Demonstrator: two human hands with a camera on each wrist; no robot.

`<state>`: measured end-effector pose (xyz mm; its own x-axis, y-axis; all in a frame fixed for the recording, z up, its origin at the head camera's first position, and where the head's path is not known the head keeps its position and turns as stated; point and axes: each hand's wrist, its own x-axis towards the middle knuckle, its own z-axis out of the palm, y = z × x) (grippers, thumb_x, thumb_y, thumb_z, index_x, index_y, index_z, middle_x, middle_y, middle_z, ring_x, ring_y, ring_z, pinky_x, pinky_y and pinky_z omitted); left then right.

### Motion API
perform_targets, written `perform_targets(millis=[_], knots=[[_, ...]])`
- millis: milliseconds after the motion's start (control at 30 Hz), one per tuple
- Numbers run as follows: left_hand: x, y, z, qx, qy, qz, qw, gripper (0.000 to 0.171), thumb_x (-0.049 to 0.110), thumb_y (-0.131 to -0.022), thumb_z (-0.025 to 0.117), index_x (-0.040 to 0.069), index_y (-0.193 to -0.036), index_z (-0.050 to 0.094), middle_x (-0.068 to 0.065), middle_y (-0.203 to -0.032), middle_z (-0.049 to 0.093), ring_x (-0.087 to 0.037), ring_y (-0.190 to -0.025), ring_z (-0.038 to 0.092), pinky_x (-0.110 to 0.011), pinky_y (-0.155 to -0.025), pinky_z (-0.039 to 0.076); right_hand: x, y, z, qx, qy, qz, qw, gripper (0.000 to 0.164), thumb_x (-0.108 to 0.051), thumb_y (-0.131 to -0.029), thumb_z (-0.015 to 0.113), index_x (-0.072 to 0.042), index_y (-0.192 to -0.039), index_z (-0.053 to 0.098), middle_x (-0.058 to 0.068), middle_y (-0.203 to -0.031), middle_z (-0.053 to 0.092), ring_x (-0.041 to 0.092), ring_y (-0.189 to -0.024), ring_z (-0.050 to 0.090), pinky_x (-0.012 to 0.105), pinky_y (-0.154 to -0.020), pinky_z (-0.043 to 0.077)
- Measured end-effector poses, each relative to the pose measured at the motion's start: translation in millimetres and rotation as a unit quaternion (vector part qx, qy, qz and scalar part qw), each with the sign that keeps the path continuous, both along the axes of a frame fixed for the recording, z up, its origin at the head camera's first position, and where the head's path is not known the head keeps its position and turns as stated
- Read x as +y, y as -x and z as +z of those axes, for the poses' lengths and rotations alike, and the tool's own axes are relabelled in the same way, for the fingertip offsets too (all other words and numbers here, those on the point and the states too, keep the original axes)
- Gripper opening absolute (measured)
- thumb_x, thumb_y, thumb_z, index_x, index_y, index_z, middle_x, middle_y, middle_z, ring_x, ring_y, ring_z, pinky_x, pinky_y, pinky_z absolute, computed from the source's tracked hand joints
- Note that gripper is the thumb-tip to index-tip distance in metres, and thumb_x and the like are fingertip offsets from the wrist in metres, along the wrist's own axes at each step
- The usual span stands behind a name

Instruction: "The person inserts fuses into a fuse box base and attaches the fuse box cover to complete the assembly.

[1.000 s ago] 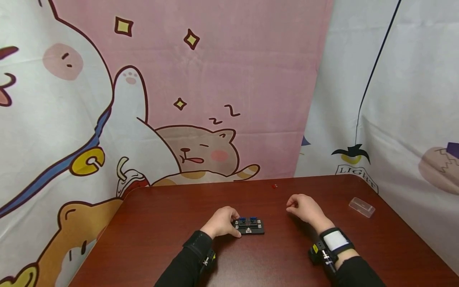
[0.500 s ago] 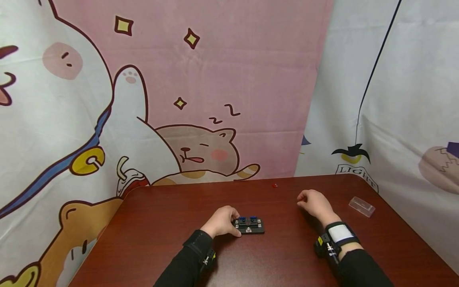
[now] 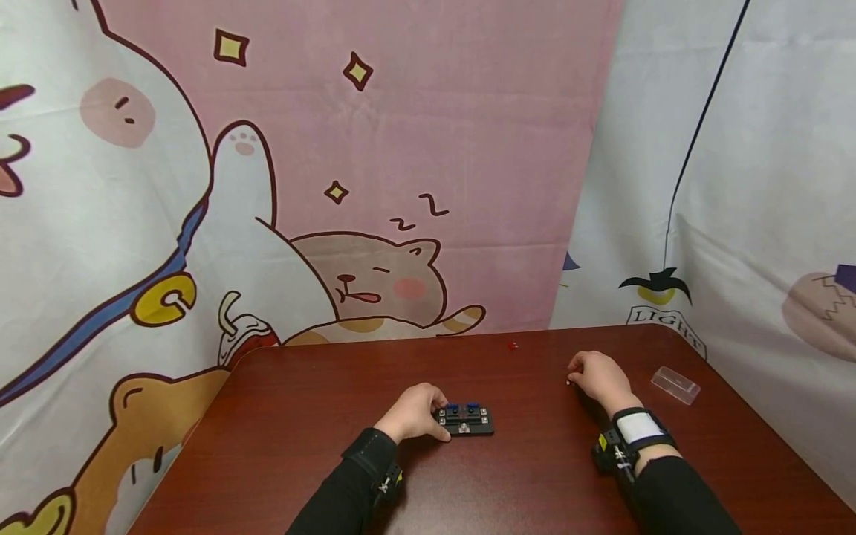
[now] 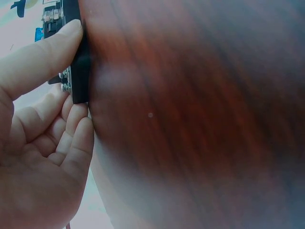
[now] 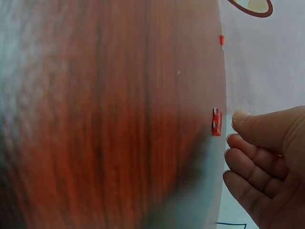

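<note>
My left hand (image 3: 413, 414) grips the left end of a black terminal block (image 3: 476, 429), which sits on the brown table. Silvery screws and two blue pieces show along its top. In the left wrist view the thumb (image 4: 43, 59) lies over the block's side (image 4: 82, 81), with the other fingers curled under its end. My right hand (image 3: 602, 379) is to the right, fingers loosely bent. Right at its fingertips is a small red piece with two silvery tips (image 5: 218, 123); a narrow gap shows between this piece and the thumb in the right wrist view.
Near the table's far edge lies another small red piece (image 3: 512, 345). To the right of my right hand is a clear plastic box (image 3: 675, 385). A cartoon-printed cloth (image 3: 435, 148) hangs behind the brown table (image 3: 301, 416).
My right hand has moved right and slightly away from me, and a tiny pale bit now shows beside its fingertips. The left hand and the terminal block have stayed in place.
</note>
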<state>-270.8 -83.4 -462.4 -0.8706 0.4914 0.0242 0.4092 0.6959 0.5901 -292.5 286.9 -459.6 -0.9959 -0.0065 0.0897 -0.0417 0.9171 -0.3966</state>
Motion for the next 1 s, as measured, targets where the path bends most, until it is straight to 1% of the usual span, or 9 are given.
perform_targets(millis=[200, 367, 633, 833, 1000], knots=[[-0.6, 0.2, 0.1, -0.007, -0.004, 0.002, 1.0000, 0.044, 0.015, -0.063, 0.095, 0.005, -0.098, 0.070, 0.000, -0.092, 0.061, -0.020, -0.087, 0.059, -0.037, -0.081, 0.049, 2.4, 2.2, -3.4, -0.009, -0.001, 0.007, 1.000, 0.011, -0.007, -0.086, 0.075, -0.001, -0.093, 0.068, 0.010, -0.085, 0.065, 0.025, -0.073, 0.056, 0.048, -0.073, 0.049], [-0.8, 1.3, -1.1, -0.005, -0.001, 0.003, 1.0000, 0.044, 0.017, -0.062, 0.095, 0.006, -0.098, 0.070, 0.001, -0.091, 0.061, -0.018, -0.086, 0.059, -0.037, -0.081, 0.049, 1.0, 2.0, -4.5, -0.009, -0.008, 0.014, 1.000, 0.010, -0.007, -0.086, 0.075, -0.003, -0.090, 0.068, 0.009, -0.084, 0.065, 0.024, -0.072, 0.056, 0.048, -0.071, 0.049], [-0.7, 2.2, -1.7, 0.000, 0.001, 0.004, 1.0000, 0.044, 0.017, -0.061, 0.095, 0.006, -0.096, 0.070, 0.002, -0.090, 0.061, -0.016, -0.084, 0.058, -0.036, -0.080, 0.049, -1.7, 2.4, -3.9, -0.009, -0.020, 0.009, 1.000, 0.011, -0.007, -0.084, 0.076, -0.006, -0.082, 0.065, 0.006, -0.077, 0.062, 0.022, -0.070, 0.055, 0.044, -0.069, 0.049], [-0.2, 2.3, -1.9, 0.001, 0.005, 0.008, 1.0000, 0.044, 0.018, -0.061, 0.095, 0.008, -0.096, 0.071, 0.003, -0.089, 0.061, -0.014, -0.083, 0.058, -0.035, -0.080, 0.048, -0.5, 4.7, -7.1, -0.026, -0.026, 0.007, 0.999, 0.013, -0.008, -0.086, 0.074, -0.007, -0.081, 0.062, 0.004, -0.075, 0.059, 0.022, -0.068, 0.052, 0.041, -0.066, 0.046], [-0.3, 2.5, -2.6, 0.004, 0.005, 0.006, 1.0000, 0.044, 0.017, -0.061, 0.095, 0.007, -0.097, 0.070, 0.003, -0.090, 0.060, -0.014, -0.083, 0.057, -0.035, -0.080, 0.048, -0.9, 3.2, -5.8, -0.028, -0.015, 0.003, 0.999, 0.013, -0.008, -0.085, 0.074, -0.007, -0.080, 0.062, 0.004, -0.075, 0.059, 0.022, -0.069, 0.053, 0.042, -0.067, 0.047]])
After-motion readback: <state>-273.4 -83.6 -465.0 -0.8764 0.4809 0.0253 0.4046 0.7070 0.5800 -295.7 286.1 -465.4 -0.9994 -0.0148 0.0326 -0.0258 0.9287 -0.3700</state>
